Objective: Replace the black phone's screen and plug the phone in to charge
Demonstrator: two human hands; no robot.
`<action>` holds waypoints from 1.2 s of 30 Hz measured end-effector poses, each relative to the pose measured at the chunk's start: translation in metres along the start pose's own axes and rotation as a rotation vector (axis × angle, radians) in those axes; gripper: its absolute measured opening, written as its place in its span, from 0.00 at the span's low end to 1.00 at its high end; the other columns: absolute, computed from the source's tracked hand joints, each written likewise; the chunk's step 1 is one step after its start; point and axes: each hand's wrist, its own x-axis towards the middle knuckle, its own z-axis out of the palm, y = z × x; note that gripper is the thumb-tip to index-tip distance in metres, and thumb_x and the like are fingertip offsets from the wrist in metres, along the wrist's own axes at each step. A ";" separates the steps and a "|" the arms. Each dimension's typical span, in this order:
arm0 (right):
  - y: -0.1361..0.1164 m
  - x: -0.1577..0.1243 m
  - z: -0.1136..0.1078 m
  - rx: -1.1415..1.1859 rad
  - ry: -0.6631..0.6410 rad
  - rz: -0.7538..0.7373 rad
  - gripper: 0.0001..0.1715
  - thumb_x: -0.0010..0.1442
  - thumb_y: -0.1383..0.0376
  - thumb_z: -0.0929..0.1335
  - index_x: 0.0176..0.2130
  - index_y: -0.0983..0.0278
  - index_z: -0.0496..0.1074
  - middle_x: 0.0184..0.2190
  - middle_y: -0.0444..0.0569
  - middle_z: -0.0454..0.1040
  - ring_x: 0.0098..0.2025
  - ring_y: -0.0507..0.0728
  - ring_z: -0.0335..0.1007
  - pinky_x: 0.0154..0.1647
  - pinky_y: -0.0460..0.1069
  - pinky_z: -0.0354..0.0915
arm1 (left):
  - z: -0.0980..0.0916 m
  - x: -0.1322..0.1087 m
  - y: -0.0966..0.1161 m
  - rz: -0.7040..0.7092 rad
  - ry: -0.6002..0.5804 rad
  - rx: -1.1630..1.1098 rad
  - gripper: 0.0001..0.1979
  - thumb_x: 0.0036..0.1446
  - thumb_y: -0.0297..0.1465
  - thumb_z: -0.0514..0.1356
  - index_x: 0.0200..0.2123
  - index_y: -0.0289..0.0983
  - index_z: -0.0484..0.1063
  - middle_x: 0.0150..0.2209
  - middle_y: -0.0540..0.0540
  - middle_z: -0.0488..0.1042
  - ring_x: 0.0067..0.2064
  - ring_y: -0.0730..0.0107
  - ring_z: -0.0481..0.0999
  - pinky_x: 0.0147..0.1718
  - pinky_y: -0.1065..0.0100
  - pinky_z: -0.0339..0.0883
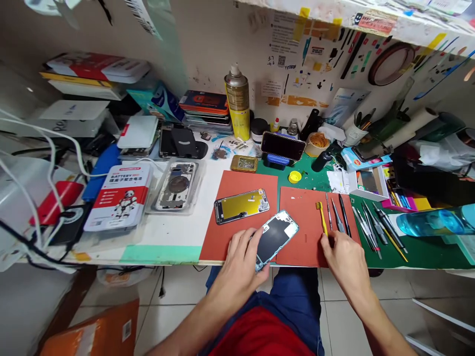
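Note:
My left hand (243, 254) grips a phone screen (276, 237) by its left and lower edge, tilted over the front of the orange mat. Its black backing with silvery ends faces up. Another phone screen (242, 205), with a gold-yellow back, lies flat to the left. At the right, my right hand (345, 254) has thumb and index finger closed at the lower end of a yellow brush (321, 216), bristles pointing away from me. Beside that brush lie a thin metal tool (328, 210), grey tweezers (337, 215) and a black pen-like tool (345, 215).
Several tweezers (365, 227) lie on the green mat at right, near a blue bottle (430, 221). A propped-up phone (283, 146), yellow cap (295, 176) and spray can (237, 104) stand behind. To the left are a phone housing in a tray (176, 185) and a battery box (118, 198).

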 end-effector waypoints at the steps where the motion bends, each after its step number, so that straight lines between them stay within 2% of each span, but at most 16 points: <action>1: 0.001 0.001 0.001 0.002 0.007 -0.005 0.18 0.74 0.61 0.63 0.35 0.64 0.76 0.31 0.56 0.81 0.29 0.63 0.77 0.29 0.52 0.58 | -0.008 0.002 -0.008 0.011 -0.061 -0.019 0.41 0.64 0.28 0.65 0.76 0.44 0.53 0.67 0.36 0.70 0.68 0.46 0.68 0.65 0.44 0.70; 3: 0.002 0.002 0.003 0.014 0.008 -0.016 0.19 0.74 0.61 0.63 0.35 0.64 0.77 0.31 0.57 0.81 0.30 0.63 0.78 0.30 0.53 0.59 | -0.018 0.005 -0.021 0.034 -0.148 -0.033 0.41 0.65 0.28 0.64 0.77 0.46 0.51 0.70 0.37 0.67 0.71 0.46 0.65 0.66 0.44 0.68; 6: 0.001 0.003 -0.001 0.047 -0.003 -0.009 0.20 0.74 0.59 0.63 0.35 0.64 0.79 0.32 0.56 0.82 0.31 0.63 0.79 0.31 0.53 0.61 | -0.023 0.003 -0.032 0.059 -0.187 -0.017 0.39 0.70 0.31 0.62 0.78 0.47 0.49 0.73 0.38 0.65 0.73 0.48 0.63 0.67 0.45 0.67; 9: 0.012 0.008 -0.012 0.045 0.013 0.048 0.21 0.73 0.56 0.63 0.38 0.63 0.80 0.36 0.55 0.85 0.33 0.63 0.81 0.34 0.53 0.63 | -0.027 -0.004 -0.036 0.085 -0.142 0.000 0.37 0.72 0.36 0.61 0.78 0.49 0.50 0.73 0.40 0.66 0.72 0.49 0.66 0.67 0.48 0.68; 11: 0.026 0.015 -0.021 -0.006 0.010 0.109 0.22 0.74 0.54 0.63 0.39 0.62 0.81 0.37 0.55 0.85 0.35 0.63 0.82 0.35 0.53 0.64 | -0.037 -0.008 -0.038 0.066 -0.032 -0.024 0.34 0.71 0.41 0.63 0.76 0.49 0.57 0.70 0.41 0.70 0.69 0.48 0.70 0.67 0.48 0.68; 13: 0.043 0.023 -0.027 -0.065 -0.012 0.153 0.22 0.74 0.56 0.62 0.39 0.62 0.81 0.36 0.56 0.86 0.36 0.64 0.82 0.36 0.52 0.63 | -0.052 -0.009 -0.043 -0.075 0.134 -0.094 0.27 0.70 0.45 0.63 0.68 0.47 0.69 0.64 0.41 0.76 0.64 0.48 0.76 0.66 0.49 0.69; 14: 0.051 0.027 -0.028 -0.087 -0.024 0.164 0.22 0.74 0.57 0.62 0.38 0.62 0.82 0.36 0.57 0.86 0.36 0.64 0.82 0.36 0.52 0.63 | -0.060 -0.007 -0.047 -0.223 0.190 -0.141 0.24 0.69 0.46 0.63 0.65 0.46 0.73 0.62 0.41 0.78 0.62 0.48 0.78 0.66 0.49 0.69; 17: 0.070 0.033 -0.029 -0.135 -0.055 0.184 0.23 0.74 0.62 0.61 0.38 0.64 0.82 0.38 0.62 0.85 0.37 0.66 0.83 0.36 0.53 0.63 | -0.079 0.005 -0.057 -0.642 0.352 -0.457 0.29 0.65 0.50 0.65 0.63 0.43 0.73 0.62 0.40 0.79 0.63 0.46 0.78 0.68 0.46 0.68; 19: 0.074 0.032 -0.029 -0.149 -0.073 0.193 0.23 0.72 0.63 0.61 0.36 0.66 0.82 0.37 0.66 0.84 0.37 0.68 0.83 0.36 0.55 0.64 | -0.083 0.013 -0.061 -0.776 0.412 -0.670 0.34 0.57 0.51 0.70 0.62 0.41 0.75 0.63 0.38 0.78 0.66 0.44 0.75 0.72 0.43 0.61; 21: 0.071 0.031 -0.031 -0.142 -0.066 0.206 0.24 0.71 0.63 0.61 0.35 0.69 0.82 0.35 0.72 0.83 0.36 0.73 0.82 0.37 0.58 0.65 | -0.083 0.019 -0.062 -0.803 0.473 -0.857 0.37 0.51 0.48 0.75 0.60 0.40 0.76 0.65 0.38 0.77 0.69 0.44 0.73 0.75 0.44 0.57; 24: 0.048 0.038 -0.039 0.080 0.020 0.222 0.25 0.71 0.59 0.60 0.38 0.69 0.82 0.39 0.76 0.82 0.40 0.78 0.82 0.41 0.65 0.68 | -0.080 0.021 -0.060 -0.799 0.507 -1.038 0.34 0.50 0.43 0.76 0.59 0.37 0.76 0.65 0.35 0.77 0.70 0.46 0.72 0.75 0.45 0.56; 26: 0.017 0.051 -0.043 0.303 0.010 0.155 0.25 0.71 0.54 0.62 0.44 0.64 0.83 0.42 0.67 0.84 0.43 0.73 0.83 0.45 0.65 0.72 | -0.076 0.020 -0.058 -0.809 0.512 -1.114 0.34 0.49 0.40 0.76 0.59 0.36 0.76 0.64 0.33 0.77 0.70 0.46 0.72 0.75 0.46 0.55; 28: -0.025 0.071 -0.043 0.564 -0.118 0.055 0.23 0.71 0.51 0.64 0.51 0.59 0.81 0.44 0.56 0.85 0.42 0.64 0.84 0.46 0.57 0.76 | -0.072 0.017 -0.054 -0.812 0.495 -1.167 0.36 0.49 0.39 0.76 0.60 0.36 0.75 0.65 0.33 0.77 0.70 0.47 0.72 0.75 0.47 0.55; 30: -0.069 0.094 -0.036 1.179 -0.396 0.159 0.19 0.62 0.56 0.72 0.50 0.63 0.80 0.47 0.57 0.84 0.45 0.64 0.82 0.48 0.58 0.75 | -0.067 0.014 -0.051 -0.801 0.449 -1.174 0.38 0.51 0.39 0.75 0.64 0.37 0.72 0.66 0.35 0.76 0.71 0.49 0.70 0.76 0.48 0.54; 33: -0.119 0.126 -0.023 1.289 -0.440 0.246 0.17 0.52 0.66 0.75 0.44 0.63 0.78 0.44 0.55 0.84 0.42 0.60 0.81 0.45 0.55 0.74 | -0.058 0.011 -0.050 -0.772 0.379 -1.103 0.36 0.57 0.42 0.71 0.67 0.41 0.70 0.69 0.37 0.73 0.74 0.51 0.66 0.76 0.48 0.53; 36: -0.141 0.142 -0.014 1.285 -0.446 0.314 0.16 0.48 0.70 0.75 0.40 0.63 0.76 0.38 0.54 0.83 0.37 0.59 0.79 0.40 0.53 0.72 | -0.053 0.010 -0.050 -0.751 0.342 -1.065 0.34 0.60 0.43 0.68 0.67 0.43 0.70 0.71 0.39 0.70 0.75 0.50 0.63 0.76 0.48 0.52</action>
